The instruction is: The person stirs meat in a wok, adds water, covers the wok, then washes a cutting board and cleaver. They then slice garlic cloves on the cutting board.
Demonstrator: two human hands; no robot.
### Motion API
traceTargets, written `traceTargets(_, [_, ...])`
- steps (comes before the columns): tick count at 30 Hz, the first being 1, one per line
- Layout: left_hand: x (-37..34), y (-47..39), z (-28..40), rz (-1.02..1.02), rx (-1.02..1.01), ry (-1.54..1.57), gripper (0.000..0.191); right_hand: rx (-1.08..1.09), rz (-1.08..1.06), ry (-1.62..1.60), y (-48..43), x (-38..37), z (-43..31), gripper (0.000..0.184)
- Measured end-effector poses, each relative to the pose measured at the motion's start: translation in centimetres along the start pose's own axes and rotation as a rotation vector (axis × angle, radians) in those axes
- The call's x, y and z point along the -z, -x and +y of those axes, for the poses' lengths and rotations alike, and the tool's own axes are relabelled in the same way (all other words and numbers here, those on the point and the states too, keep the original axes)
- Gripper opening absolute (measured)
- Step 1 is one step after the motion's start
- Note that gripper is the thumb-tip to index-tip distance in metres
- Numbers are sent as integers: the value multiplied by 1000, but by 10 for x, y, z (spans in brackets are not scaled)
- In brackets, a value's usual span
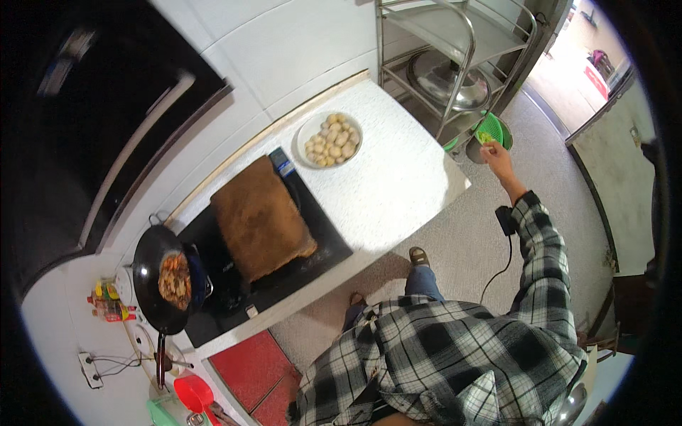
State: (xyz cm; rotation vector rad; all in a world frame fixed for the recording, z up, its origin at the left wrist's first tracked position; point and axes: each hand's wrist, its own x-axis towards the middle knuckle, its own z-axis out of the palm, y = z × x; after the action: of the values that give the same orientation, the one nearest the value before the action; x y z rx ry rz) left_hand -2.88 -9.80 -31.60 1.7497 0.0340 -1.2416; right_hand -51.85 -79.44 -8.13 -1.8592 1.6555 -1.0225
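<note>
My right hand (496,157) reaches out to the far right, over the floor beyond the counter corner. Its curled fingers are at the near side of a green perforated plastic basket (491,127), which sits in a round container (473,153). Yellow-green vegetable bits (485,137) show right by the fingertips; whether the fingers hold any is unclear. A black device with a cable (506,220) is at my right wrist. Beside the red cabinet front, my left hand (293,387) is only a shaded, blurred patch at the shirt's edge, mostly hidden.
A bowl of small potatoes (333,141) stands on the white counter (389,175). Brown cloth (261,218) covers part of the black cooktop (330,255). A wok (149,277) with cooked food sits at its left end. Behind the counter corner is a metal rack (469,42) with a large lid (450,82).
</note>
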Motion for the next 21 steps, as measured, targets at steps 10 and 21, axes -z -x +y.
traceTargets(10, [-185,111,-49,205,287,22,66,228,84,239,-301,-42,68,44])
traceTargets(21, [-369,236,50,651,353,57,33,178,-208,606,-408,-54,99,51])
